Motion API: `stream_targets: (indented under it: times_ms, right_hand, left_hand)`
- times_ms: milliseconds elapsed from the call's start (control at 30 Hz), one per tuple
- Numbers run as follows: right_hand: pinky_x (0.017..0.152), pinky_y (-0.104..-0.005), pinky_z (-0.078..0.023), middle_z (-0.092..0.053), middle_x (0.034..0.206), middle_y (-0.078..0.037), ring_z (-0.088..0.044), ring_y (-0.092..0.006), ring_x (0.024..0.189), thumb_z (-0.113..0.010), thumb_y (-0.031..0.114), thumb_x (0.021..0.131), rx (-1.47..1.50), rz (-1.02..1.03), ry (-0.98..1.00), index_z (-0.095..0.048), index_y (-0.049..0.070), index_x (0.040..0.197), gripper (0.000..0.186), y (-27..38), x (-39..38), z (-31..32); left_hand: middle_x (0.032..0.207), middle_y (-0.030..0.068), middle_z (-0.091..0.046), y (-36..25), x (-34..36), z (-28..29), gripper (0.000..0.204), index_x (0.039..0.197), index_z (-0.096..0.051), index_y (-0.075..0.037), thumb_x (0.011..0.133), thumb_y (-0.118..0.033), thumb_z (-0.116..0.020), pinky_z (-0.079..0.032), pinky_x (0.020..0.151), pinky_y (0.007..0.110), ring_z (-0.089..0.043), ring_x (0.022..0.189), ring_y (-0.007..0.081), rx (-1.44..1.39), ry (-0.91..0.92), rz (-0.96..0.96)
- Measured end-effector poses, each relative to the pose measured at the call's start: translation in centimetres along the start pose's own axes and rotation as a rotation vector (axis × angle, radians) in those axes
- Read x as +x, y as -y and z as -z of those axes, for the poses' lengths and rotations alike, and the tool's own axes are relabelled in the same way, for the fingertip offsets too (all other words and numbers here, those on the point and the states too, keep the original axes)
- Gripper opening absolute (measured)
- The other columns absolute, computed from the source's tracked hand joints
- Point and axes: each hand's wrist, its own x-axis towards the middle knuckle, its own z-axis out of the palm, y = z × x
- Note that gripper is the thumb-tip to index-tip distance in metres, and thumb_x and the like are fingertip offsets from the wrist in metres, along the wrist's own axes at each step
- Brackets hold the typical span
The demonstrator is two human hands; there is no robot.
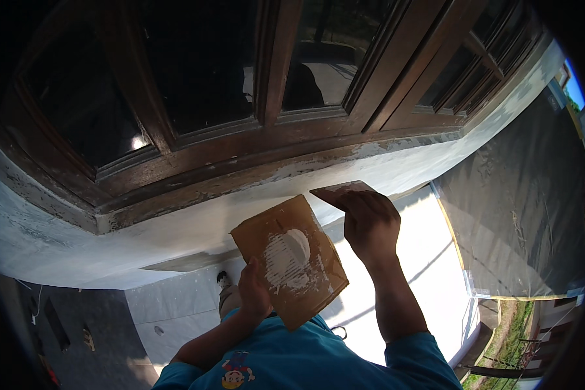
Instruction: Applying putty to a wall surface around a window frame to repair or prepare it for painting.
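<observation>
In my left hand [255,290] I hold a brown square board [248,229] by its left edge, the fingers closed around it. A smeared mound of white putty [297,257] lies on its middle, with ridged streaks and thin traces toward the right corner. My right hand [372,224] is closed on a thin, flat, brown scraper [337,191], to the right of the board's upper corner and apart from it. The scraper's edge points left, close to the pale wall [253,188]; whether it touches the wall I cannot tell.
Dark brown wooden window frames [273,133] with glass panes run along the top above a worn, flaking sill [240,172]. A dark sheet [520,208] with taped edges covers the area at right. Pale floor [422,260] and a grey surface [91,331] lie below.
</observation>
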Motion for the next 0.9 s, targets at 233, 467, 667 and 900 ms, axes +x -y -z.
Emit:
stream_targets:
  times_ms: [233,467,667,900]
  right_hand:
    - [0.08,-0.037,-0.056,-0.073,0.094,-0.006,-0.069,-0.0249,0.092,-0.066,-0.003,0.073,-0.095,0.013,-0.13,-0.072,0.01,0.095,0.026,-2.9,3.3,0.0]
    - [0.082,-0.036,-0.057,-0.073,0.097,-0.006,-0.069,-0.0241,0.09,-0.065,-0.004,0.072,-0.112,0.034,-0.152,-0.072,0.01,0.098,0.03,-3.7,-1.6,-1.3]
    - [0.088,-0.032,-0.056,-0.073,0.106,-0.011,-0.07,-0.0241,0.097,-0.062,-0.007,0.085,0.156,-0.363,-0.206,-0.069,0.003,0.108,0.026,-2.8,-4.5,-0.6]
    - [0.091,-0.0354,-0.054,-0.07,0.103,-0.011,-0.067,-0.0206,0.096,-0.069,0.002,0.089,1.333,-1.013,-0.541,-0.064,-0.002,0.113,0.026,-2.6,-6.7,-0.5]
  left_hand:
    - [0.121,0.013,-0.062,0.7,0.2,0.6,0.05,0.133,-0.05,-0.003,0.102,-0.042,-0.044,-0.049,0.096,0.04,-0.063,0.109,0.025,-0.028,-0.055,0.028]
    - [0.122,0.0126,-0.062,0.8,0.3,0.0,0.05,0.134,-0.049,-0.003,0.102,-0.041,-0.043,-0.049,0.097,0.041,-0.062,0.111,0.0244,-0.026,-0.058,0.007]
    - [0.125,0.0125,-0.06,0.5,-0.2,-0.2,0.051,0.136,-0.046,-0.004,0.102,-0.042,-0.042,-0.048,0.099,0.042,-0.061,0.114,0.0258,0.029,-0.03,-0.02]
    - [0.13,0.0139,-0.058,-0.5,-0.6,0.5,0.055,0.138,-0.045,-0.003,0.103,-0.044,-0.038,-0.045,0.104,0.045,-0.058,0.121,0.0287,0.017,0.02,0.007]
